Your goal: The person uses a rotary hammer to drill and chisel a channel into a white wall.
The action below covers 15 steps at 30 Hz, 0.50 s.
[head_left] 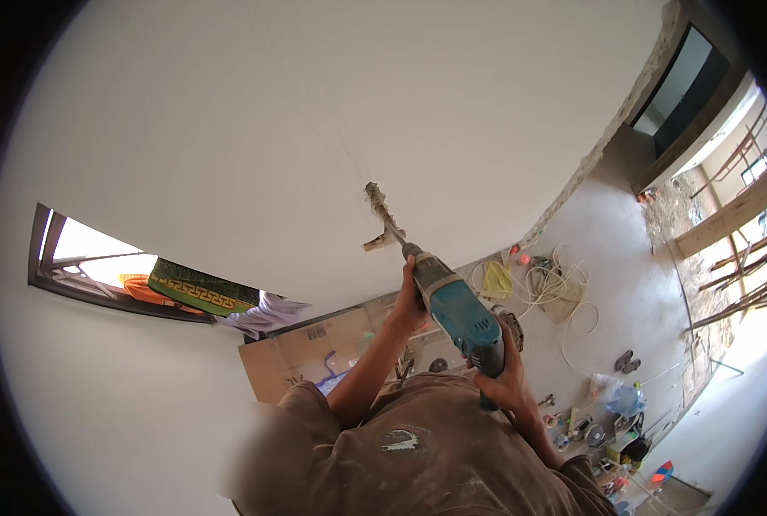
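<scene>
I hold a teal and black hammer drill (458,313) pointed at the white wall (228,129). My left hand (411,297) is closed on its front part, just behind the bit. My right hand (508,374) grips the rear handle. The steel bit (398,235) reaches into a rough chipped groove (375,202), which has a short horizontal cut at its lower end. Faint lines run up the wall above the groove.
Cardboard (276,365) lies along the wall's foot. Coiled cable (560,284) and yellow bag (497,279) lie at right on the floor (611,267), with tools (594,434) farther down. A window (99,249) with draped cloths is left; doorways and wooden poles (736,275) are right.
</scene>
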{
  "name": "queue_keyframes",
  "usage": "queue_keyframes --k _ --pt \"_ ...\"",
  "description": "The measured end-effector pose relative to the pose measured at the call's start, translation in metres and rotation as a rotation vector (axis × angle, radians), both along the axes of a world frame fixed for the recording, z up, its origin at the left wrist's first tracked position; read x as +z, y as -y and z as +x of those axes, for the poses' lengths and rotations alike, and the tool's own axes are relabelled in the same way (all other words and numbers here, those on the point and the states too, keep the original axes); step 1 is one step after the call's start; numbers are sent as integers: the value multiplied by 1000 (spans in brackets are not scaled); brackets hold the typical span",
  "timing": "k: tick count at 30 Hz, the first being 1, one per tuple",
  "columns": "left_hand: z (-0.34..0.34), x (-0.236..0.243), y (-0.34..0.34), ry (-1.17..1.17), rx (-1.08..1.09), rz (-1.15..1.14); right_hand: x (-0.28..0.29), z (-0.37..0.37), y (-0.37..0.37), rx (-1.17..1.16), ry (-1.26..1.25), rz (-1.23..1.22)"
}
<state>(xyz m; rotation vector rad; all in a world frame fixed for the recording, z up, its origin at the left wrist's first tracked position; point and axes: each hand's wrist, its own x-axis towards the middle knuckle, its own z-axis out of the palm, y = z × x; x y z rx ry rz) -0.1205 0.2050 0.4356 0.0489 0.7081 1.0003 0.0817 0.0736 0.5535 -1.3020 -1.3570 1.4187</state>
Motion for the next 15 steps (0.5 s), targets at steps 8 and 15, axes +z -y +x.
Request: queue_keyframes --k 8,15 --pt "-23 1 -29 -8 11 86 -6 -23 -20 7 24 110" --pt "-15 -45 17 70 16 -24 -21 -12 -7 26 82 -98"
